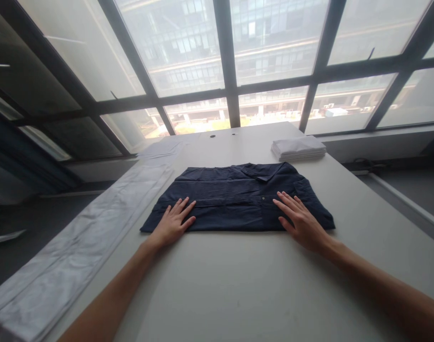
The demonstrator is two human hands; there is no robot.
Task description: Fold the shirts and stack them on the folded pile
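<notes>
Forearms [115,294] nearest, at lower left and lower right of frame. Our left hand [172,222] and right hand [299,220]: palms down, fingers spread, resting on lower part of navy garment [227,190], gripping nothing. Garment: folded flat on white table [231,280], centre of frame. We judge cloth light, soft, not fragile, prone to creasing. Best hold: both lower corners, pinching all layers together.
</notes>
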